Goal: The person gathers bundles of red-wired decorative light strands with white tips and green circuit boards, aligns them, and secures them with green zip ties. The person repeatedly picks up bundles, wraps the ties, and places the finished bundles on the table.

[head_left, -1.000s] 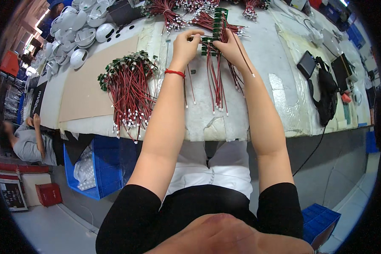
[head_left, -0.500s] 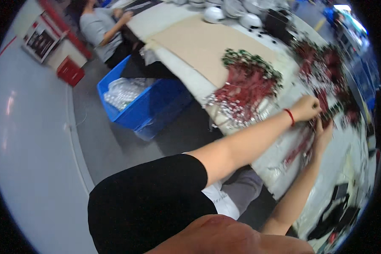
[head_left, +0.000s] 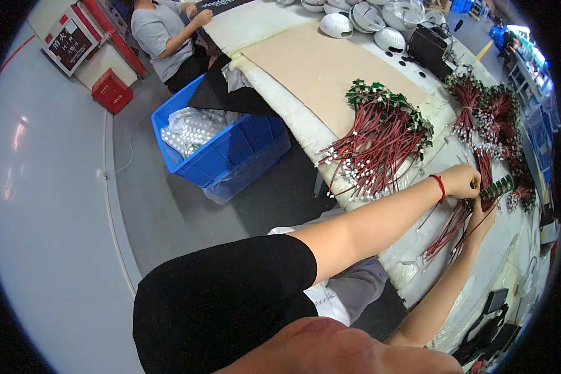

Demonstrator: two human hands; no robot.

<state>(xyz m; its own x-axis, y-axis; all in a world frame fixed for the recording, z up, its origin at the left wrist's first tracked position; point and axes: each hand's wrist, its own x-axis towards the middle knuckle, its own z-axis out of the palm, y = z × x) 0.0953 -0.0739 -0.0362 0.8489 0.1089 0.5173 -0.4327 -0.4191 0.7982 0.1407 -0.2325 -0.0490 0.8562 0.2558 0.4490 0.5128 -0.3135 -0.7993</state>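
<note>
Fingers [head_left: 472, 176] of our left hand [head_left: 460, 181] curl in toward the thumb, close against our right hand [head_left: 482, 215] over a crowded white tabletop [head_left: 396, 274]. We cannot tell whether the left fingertips pinch anything, as the curl of the hand hides them. Our right hand's fingers, partly covered, are clamped on a strip of green circuit boards [head_left: 500, 186], which juts out to the right of both sets of fingers. Red wires [head_left: 445, 235] tipped with white connectors trail from beside the fingers, down and to the left, toward the near edge. A red cord bracelet [head_left: 439, 188] circles our left wrist, just behind the fingers.

Left of the fingers, past the bracelet, we see a loose heap of wired boards [head_left: 386, 140], green ends up, white plugs fanned below. Bundles of red wires [head_left: 469, 105] lie above the fingers in our view, near them. Farther to the upper left, well apart from the fingers, we see a tan sheet [head_left: 318, 71], white domed housings [head_left: 336, 26] and a black box [head_left: 427, 47]. Far left of the fingers stand a blue bin [head_left: 243, 153] holding clear, bubbled plastic [head_left: 193, 131] and a co-worker in a gray shirt [head_left: 158, 31].
</note>
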